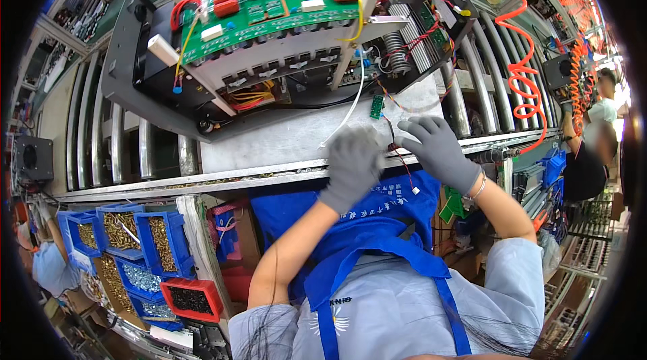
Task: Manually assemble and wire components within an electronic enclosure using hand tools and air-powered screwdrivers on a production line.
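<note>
While a thin red wire [408,172] hangs between them, left hand [356,163] blurred, right hand [441,154] loosely bent, either one's grip impossible to tell, small green board [377,106] just beyond.

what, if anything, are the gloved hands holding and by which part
Cannot be told: a thin red wire shows between the left hand and right hand, but any grip is hidden or blurred.
</note>
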`<state>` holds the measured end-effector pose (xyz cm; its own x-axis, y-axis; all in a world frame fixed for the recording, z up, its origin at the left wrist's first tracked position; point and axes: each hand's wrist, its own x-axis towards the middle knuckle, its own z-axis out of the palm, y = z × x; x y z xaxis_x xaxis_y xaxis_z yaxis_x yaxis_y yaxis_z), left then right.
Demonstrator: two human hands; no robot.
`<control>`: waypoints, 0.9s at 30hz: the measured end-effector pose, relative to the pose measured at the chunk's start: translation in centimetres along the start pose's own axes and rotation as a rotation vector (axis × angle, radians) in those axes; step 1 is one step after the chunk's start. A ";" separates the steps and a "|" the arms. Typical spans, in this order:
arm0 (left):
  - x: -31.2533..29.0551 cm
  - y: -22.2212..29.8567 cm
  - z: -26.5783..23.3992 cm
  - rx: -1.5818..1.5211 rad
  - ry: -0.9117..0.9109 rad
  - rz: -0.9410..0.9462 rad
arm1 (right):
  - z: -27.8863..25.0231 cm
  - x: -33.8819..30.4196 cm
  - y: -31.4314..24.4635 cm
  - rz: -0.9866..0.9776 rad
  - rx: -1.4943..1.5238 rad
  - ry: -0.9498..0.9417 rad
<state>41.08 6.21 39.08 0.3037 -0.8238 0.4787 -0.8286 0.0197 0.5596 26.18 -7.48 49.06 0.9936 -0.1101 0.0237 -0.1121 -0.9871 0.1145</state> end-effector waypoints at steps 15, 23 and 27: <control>-0.7 4.9 -1.0 -0.558 0.103 -0.341 | 2.3 0.0 -3.6 0.302 1.176 0.383; -0.3 0.6 -4.8 -0.914 0.231 -0.726 | 2.9 5.0 -5.9 0.295 1.428 0.149; -1.4 -1.8 -5.0 -0.702 0.198 -0.609 | 3.3 6.2 -5.7 0.225 1.210 0.126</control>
<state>44.45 10.20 40.79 0.7180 -0.6948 0.0410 -0.0495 0.0078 0.9987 33.00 -2.91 45.24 0.9382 -0.3451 0.0275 -0.1312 -0.4281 -0.8942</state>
